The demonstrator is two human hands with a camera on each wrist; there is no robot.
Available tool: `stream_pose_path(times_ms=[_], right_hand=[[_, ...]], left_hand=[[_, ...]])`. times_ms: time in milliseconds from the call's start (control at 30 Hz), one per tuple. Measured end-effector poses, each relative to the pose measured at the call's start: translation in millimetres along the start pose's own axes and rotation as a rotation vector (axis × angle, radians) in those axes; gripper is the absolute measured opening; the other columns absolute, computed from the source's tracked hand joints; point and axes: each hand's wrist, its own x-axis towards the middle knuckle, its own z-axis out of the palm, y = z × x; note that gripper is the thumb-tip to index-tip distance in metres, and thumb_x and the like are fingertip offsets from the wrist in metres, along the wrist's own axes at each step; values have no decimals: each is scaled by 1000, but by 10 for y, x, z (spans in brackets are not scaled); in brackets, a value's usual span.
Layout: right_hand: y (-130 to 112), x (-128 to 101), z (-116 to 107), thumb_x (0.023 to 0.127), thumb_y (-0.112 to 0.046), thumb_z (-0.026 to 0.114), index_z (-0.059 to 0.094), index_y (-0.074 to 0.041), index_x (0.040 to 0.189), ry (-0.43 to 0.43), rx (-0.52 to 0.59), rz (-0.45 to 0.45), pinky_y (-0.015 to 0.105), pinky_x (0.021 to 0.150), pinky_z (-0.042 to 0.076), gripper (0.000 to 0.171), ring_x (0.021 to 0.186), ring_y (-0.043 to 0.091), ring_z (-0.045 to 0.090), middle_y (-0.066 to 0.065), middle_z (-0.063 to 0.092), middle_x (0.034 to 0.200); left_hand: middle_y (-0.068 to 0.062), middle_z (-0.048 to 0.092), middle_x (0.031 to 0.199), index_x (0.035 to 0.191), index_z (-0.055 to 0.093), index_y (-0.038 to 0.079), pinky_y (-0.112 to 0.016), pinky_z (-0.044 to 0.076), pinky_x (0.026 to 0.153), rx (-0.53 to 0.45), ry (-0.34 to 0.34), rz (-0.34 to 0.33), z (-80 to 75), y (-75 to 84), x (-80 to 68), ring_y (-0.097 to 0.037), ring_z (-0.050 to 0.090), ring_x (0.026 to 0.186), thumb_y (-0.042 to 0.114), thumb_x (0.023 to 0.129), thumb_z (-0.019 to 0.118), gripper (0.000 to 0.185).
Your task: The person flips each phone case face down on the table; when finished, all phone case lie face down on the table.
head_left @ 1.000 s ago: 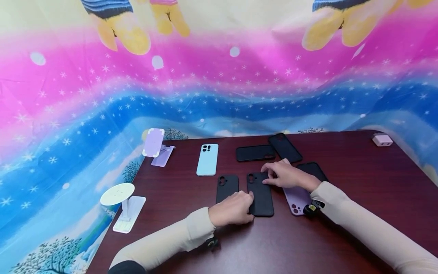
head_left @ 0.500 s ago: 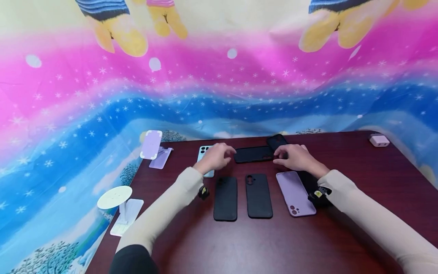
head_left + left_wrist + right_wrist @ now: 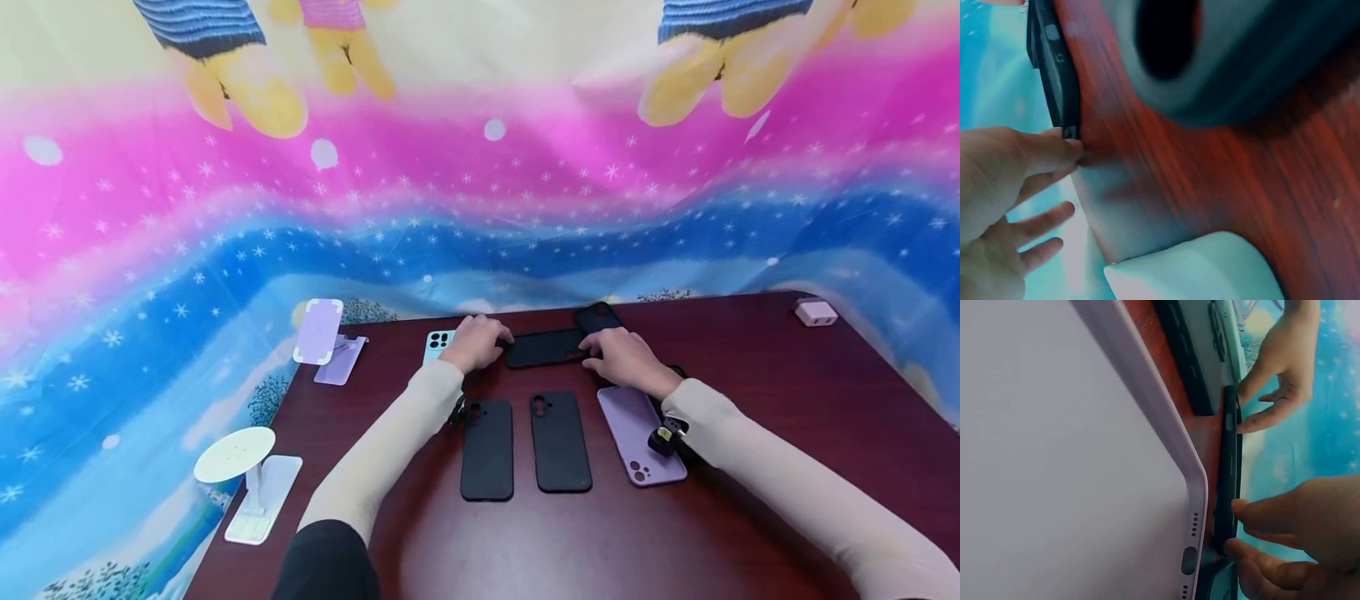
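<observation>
A black phone (image 3: 543, 348) lies crosswise near the table's far edge. My left hand (image 3: 495, 342) pinches its left end and my right hand (image 3: 596, 350) pinches its right end. In the left wrist view a fingertip (image 3: 1069, 147) touches the black phone's (image 3: 1060, 75) corner. The right wrist view shows my right fingers (image 3: 1254, 509) on the black phone's (image 3: 1229, 469) near end and the left hand (image 3: 1275, 381) at the far end. A light blue phone (image 3: 437, 340) lies partly hidden behind my left hand.
Two black cases (image 3: 487, 448) (image 3: 560, 440) and a lilac phone (image 3: 641, 433) lie in a row nearer me. Another black phone (image 3: 597, 317) sits behind. A lilac stand (image 3: 318, 331) and a white stand (image 3: 236, 454) are at left, a white charger (image 3: 815, 312) at far right.
Both hands left the near black case, reached to the far crosswise black phone and now close on its two ends. The view has tilted a little.
</observation>
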Motion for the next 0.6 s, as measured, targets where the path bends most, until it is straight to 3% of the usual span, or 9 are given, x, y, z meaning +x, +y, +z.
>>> stream_pose_path(times_ms=[167, 400, 600], right_hand=[[19, 44, 28, 88, -14, 67, 71, -7, 110, -50, 26, 12, 26, 47, 39, 23, 51, 8, 54, 8, 70, 86], [47, 91, -16, 87, -13, 68, 73, -12, 94, 5, -4, -9, 27, 51, 42, 8, 57, 9, 56, 5, 70, 85], [117, 134, -176, 88, -17, 69, 72, -17, 94, 94, -2, -80, 38, 64, 49, 7, 80, 20, 62, 5, 66, 96]], left_hand=[[6, 66, 117, 115, 68, 25, -36, 43, 100, 76, -2, 62, 30, -35, 31, -16, 58, 109, 26, 92, 63, 23], [9, 67, 106, 105, 71, 27, -32, 44, 94, 122, 39, 200, -16, -48, -28, -12, 59, 101, 32, 90, 66, 17], [12, 66, 103, 99, 69, 28, -32, 42, 91, 2, 142, 299, -158, -62, -270, -8, 58, 100, 33, 91, 64, 11]])
